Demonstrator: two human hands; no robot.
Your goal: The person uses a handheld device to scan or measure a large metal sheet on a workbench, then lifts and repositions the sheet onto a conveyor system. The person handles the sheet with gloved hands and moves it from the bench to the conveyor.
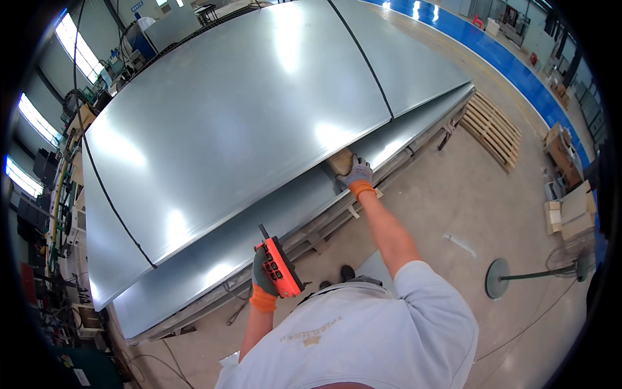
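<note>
A large shiny metal sheet (240, 123) spans the view, its near edge raised above a lower metal sheet (259, 217). My right hand (356, 172), in a grey glove with an orange cuff, reaches into the gap between them. Its fingers close on a wooden block (339, 161), whose far part is hidden under the upper sheet. Close to my body, my left hand (261, 275) grips an orange-red remote control (281, 267) with black buttons and a short black antenna. Two dark straps, a right one (364, 55) and a left one (107, 191), run over the upper sheet to its near edge.
The lower sheet lies on a wooden support (317, 236) along its near side. Slatted wooden pallets (494, 129) lie off the right corner. On the right stand a fan (499, 279) and cardboard boxes (576, 211). Loose cables (159, 356) trail on the floor at lower left.
</note>
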